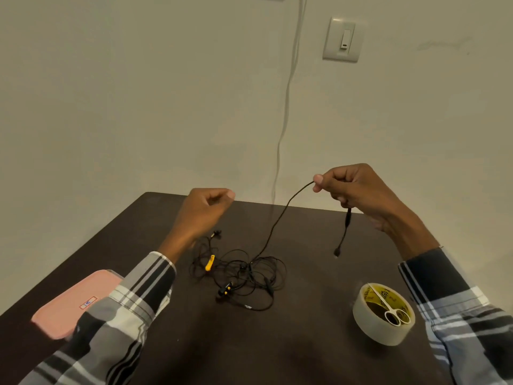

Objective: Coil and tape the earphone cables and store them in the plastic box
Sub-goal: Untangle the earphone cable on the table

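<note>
A tangle of black earphone cables (244,273) with yellow parts lies in the middle of the dark table (305,343). My right hand (358,195) is raised above the table and pinches one black cable near its plug end. The plug (337,252) dangles below the hand. The cable runs from the pinch down to the tangle. My left hand (206,209) hovers above the tangle's left side with fingers curled, and nothing shows in it. The plastic box with a pink lid (72,301) sits at the table's left, partly under my left sleeve.
A roll of clear tape (384,315) lies flat at the right front of the table, with small white scissors (388,307) resting on top of it. A wall with a switch plate (342,40) and a hanging white cord (288,87) stands behind the table.
</note>
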`<state>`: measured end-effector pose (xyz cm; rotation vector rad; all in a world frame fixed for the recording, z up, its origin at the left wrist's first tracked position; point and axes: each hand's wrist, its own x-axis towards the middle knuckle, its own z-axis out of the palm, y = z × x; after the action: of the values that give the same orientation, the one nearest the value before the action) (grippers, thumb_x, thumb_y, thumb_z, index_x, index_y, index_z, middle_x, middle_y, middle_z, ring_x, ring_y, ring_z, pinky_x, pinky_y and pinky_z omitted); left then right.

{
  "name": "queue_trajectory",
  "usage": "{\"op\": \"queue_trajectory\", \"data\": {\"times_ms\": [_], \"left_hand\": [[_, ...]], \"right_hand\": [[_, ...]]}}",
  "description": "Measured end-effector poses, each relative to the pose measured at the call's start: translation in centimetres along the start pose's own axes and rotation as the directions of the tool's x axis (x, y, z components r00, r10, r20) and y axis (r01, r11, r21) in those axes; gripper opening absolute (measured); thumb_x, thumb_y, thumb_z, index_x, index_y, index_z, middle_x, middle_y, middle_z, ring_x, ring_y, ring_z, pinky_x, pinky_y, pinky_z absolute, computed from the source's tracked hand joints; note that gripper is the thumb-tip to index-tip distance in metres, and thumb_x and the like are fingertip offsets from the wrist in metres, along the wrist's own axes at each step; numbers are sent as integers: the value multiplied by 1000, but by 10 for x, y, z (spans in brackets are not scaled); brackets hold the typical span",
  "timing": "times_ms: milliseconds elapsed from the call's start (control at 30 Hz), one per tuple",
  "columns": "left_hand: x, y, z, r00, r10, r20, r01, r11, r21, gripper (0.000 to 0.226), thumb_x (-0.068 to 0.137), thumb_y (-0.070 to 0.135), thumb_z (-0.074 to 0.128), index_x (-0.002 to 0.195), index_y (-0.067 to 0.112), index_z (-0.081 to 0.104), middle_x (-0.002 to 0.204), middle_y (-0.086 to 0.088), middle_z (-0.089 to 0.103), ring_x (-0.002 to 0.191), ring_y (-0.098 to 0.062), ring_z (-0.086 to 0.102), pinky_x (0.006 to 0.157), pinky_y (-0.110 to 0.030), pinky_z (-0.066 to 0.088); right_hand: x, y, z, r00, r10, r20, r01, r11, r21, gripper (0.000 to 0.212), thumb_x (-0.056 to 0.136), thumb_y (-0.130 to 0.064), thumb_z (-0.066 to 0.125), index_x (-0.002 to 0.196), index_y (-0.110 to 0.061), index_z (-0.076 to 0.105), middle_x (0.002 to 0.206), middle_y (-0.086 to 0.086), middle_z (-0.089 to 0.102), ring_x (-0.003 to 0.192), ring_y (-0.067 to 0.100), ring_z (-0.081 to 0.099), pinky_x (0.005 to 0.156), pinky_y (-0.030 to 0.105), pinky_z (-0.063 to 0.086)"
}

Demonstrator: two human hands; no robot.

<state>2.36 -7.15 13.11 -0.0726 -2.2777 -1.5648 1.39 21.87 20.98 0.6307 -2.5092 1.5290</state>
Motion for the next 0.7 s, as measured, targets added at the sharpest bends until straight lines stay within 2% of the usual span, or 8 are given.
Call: {"op": "queue_trajectory", "data": {"times_ms": [100, 167, 233, 367, 500, 700], "left_hand": [[-10, 24, 21, 982, 150, 113, -147, 988, -41, 33, 88, 46, 67, 114, 27, 73, 116, 16, 71, 113, 3, 62, 103, -28, 47], [-17, 38, 37, 949, 255, 187, -236, 965, -116, 27, 90, 40, 68, 110, 25, 75, 109, 12, 74, 108, 0, 66, 101, -31, 51], [-21, 46, 48, 918, 332, 214, -301, 939, -167, 20, 91, 33, 68, 107, 24, 76, 102, 7, 77, 101, -6, 71, 95, -34, 55], [-18, 46, 53, 932, 345, 114, -326, 932, -160, 10, 91, 21, 70, 95, 18, 78, 79, 0, 76, 76, -14, 74, 83, -45, 59], [-16, 44, 48, 947, 321, 22, -314, 935, -165, 9, 91, 19, 70, 86, 20, 77, 74, 1, 74, 72, -18, 73, 81, -48, 59], [-10, 43, 34, 949, 273, -156, -305, 919, -250, 8, 92, 15, 69, 88, 13, 75, 71, -1, 73, 70, -15, 71, 76, -39, 62]], "right_hand": [[0, -4, 16, 995, -12, 100, 13, 1000, -9, 31, 90, -36, 70, 80, -8, 77, 52, 0, 41, 50, 10, 34, 59, 22, 38], [0, -6, 26, 989, -24, 147, 27, 999, -17, 30, 91, -34, 70, 81, -7, 78, 51, 2, 43, 49, 9, 36, 64, 30, 39], [1, -6, 32, 984, -35, 172, 38, 999, -11, 28, 92, -30, 70, 82, -4, 77, 52, 3, 48, 49, 9, 39, 58, 27, 38], [2, -4, 32, 986, -51, 157, 49, 999, 17, 32, 90, -31, 71, 85, -1, 76, 55, 5, 54, 51, 9, 46, 52, 18, 40], [3, 3, 28, 987, -36, 157, 24, 997, 77, 27, 89, -25, 73, 89, 2, 74, 64, 9, 65, 58, 13, 60, 58, 20, 51], [-2, 11, 24, 987, -8, 162, -13, 992, 127, 19, 88, -20, 73, 89, -1, 73, 74, 12, 71, 63, 16, 64, 62, 21, 54]]}}
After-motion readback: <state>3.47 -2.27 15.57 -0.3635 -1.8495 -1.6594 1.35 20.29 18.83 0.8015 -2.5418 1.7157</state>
